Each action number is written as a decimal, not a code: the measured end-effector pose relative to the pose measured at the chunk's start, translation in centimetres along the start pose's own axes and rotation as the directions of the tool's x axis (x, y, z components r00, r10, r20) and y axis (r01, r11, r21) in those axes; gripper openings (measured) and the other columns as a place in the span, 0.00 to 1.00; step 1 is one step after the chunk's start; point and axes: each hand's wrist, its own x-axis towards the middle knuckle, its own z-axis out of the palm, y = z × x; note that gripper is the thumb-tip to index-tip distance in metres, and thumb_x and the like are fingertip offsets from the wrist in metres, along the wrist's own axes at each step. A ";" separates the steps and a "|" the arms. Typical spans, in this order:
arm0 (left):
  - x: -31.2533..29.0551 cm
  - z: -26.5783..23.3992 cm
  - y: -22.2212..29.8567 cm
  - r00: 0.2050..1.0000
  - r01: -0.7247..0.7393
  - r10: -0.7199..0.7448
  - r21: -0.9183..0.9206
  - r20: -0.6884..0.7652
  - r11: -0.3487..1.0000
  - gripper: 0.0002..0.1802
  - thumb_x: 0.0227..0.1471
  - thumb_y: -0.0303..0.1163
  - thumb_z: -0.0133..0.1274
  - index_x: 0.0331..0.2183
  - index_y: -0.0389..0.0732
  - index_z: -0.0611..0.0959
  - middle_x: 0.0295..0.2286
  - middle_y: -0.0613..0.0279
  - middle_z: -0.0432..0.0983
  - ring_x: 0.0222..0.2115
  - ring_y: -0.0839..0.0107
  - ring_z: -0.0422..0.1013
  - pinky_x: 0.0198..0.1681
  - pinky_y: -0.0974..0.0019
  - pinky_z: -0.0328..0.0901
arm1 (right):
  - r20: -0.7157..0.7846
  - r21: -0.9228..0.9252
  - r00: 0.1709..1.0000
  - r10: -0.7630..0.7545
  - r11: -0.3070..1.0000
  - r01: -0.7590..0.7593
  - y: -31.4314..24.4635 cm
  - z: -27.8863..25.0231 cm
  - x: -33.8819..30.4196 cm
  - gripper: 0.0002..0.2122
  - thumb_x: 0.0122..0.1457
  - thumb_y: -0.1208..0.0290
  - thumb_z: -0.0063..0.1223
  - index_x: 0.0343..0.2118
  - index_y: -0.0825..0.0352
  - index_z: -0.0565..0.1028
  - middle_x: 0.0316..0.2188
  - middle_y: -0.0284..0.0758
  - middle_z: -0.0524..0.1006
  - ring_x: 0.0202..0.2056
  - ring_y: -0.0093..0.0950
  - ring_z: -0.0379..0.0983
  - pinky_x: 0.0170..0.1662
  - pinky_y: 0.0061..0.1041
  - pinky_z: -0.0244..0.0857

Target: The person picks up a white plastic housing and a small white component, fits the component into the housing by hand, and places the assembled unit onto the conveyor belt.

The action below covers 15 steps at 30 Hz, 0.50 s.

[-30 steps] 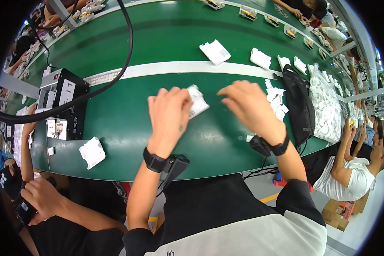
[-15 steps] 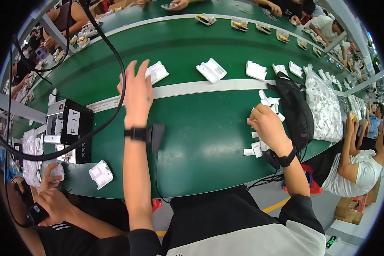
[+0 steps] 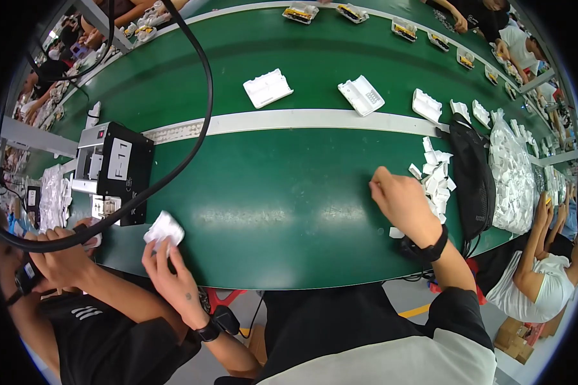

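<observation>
At the near left table edge, my left hand (image 3: 175,280) has its fingers closed on the near edge of a white plastic housing (image 3: 164,229), which is slightly blurred. My right hand (image 3: 401,200) hovers over the right half of the green table (image 3: 282,186), its fingertips pinched together. Whatever sits in that pinch, if anything, is hidden. Just right of it lies a loose heap of small white pieces (image 3: 438,186), partly behind the hand and wrist.
A black machine (image 3: 130,168) stands at left, a black cable (image 3: 202,58) looping before it. White housings (image 3: 268,88) lie beyond the pale rail (image 3: 289,120). A black bag (image 3: 474,183) and a clear bag of white pieces (image 3: 512,173) lie right. A co-worker's hand (image 3: 61,262) is near left.
My left hand has come back from beside a housing at the far rail to the housing at the near left edge. The right hand stays near the heap, now slightly left of it. The view has shifted.
</observation>
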 end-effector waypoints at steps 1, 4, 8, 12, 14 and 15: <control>0.4 0.1 1.3 0.997 -0.022 0.026 -0.049 0.071 0.999 0.12 0.67 0.28 0.60 0.51 0.40 0.89 0.54 0.48 0.76 0.55 0.46 0.75 0.56 0.52 0.71 | 0.034 -0.031 0.999 0.013 0.999 -0.012 -0.6 0.4 0.2 0.06 0.70 0.72 0.59 0.42 0.67 0.74 0.24 0.45 0.81 0.26 0.48 0.79 0.31 0.43 0.71; -0.1 2.3 5.0 0.962 -0.188 0.211 -0.139 0.173 0.972 0.13 0.61 0.27 0.66 0.48 0.40 0.89 0.54 0.51 0.77 0.51 0.48 0.76 0.54 0.52 0.71 | 0.072 -0.015 0.997 0.025 1.000 -0.024 -1.6 0.2 0.6 0.07 0.71 0.70 0.59 0.41 0.68 0.75 0.24 0.45 0.80 0.27 0.49 0.79 0.33 0.46 0.72; -0.5 4.4 9.8 0.828 -0.363 0.482 -0.380 0.287 0.851 0.13 0.56 0.24 0.66 0.45 0.42 0.89 0.55 0.58 0.79 0.44 0.55 0.75 0.51 0.52 0.68 | 0.166 0.020 0.983 -0.078 0.997 0.076 -2.0 -3.4 1.1 0.10 0.67 0.76 0.58 0.50 0.66 0.79 0.36 0.42 0.77 0.38 0.46 0.78 0.42 0.41 0.73; -0.1 6.9 13.2 0.708 -0.441 0.626 -0.488 0.326 0.753 0.17 0.55 0.27 0.67 0.47 0.43 0.87 0.55 0.61 0.80 0.48 0.54 0.74 0.54 0.51 0.66 | 0.159 0.051 0.967 -0.199 0.980 0.193 -1.1 -3.0 1.0 0.08 0.63 0.78 0.63 0.45 0.65 0.81 0.38 0.36 0.75 0.42 0.40 0.75 0.45 0.39 0.72; 0.2 7.5 14.0 0.673 -0.475 0.666 -0.503 0.322 0.722 0.18 0.54 0.28 0.68 0.48 0.43 0.87 0.55 0.62 0.80 0.49 0.54 0.74 0.55 0.50 0.65 | 0.158 0.071 0.962 -0.222 0.974 0.213 -1.1 -2.6 1.1 0.08 0.61 0.78 0.65 0.42 0.65 0.82 0.39 0.35 0.75 0.43 0.39 0.75 0.45 0.39 0.72; 0.4 7.4 14.4 0.649 -0.484 0.689 -0.524 0.322 0.701 0.19 0.53 0.29 0.69 0.48 0.44 0.87 0.53 0.63 0.81 0.51 0.55 0.73 0.56 0.51 0.65 | 0.108 0.110 0.967 -0.230 0.970 0.219 -1.4 -2.4 1.2 0.06 0.61 0.78 0.66 0.40 0.66 0.82 0.39 0.35 0.75 0.43 0.39 0.75 0.45 0.39 0.72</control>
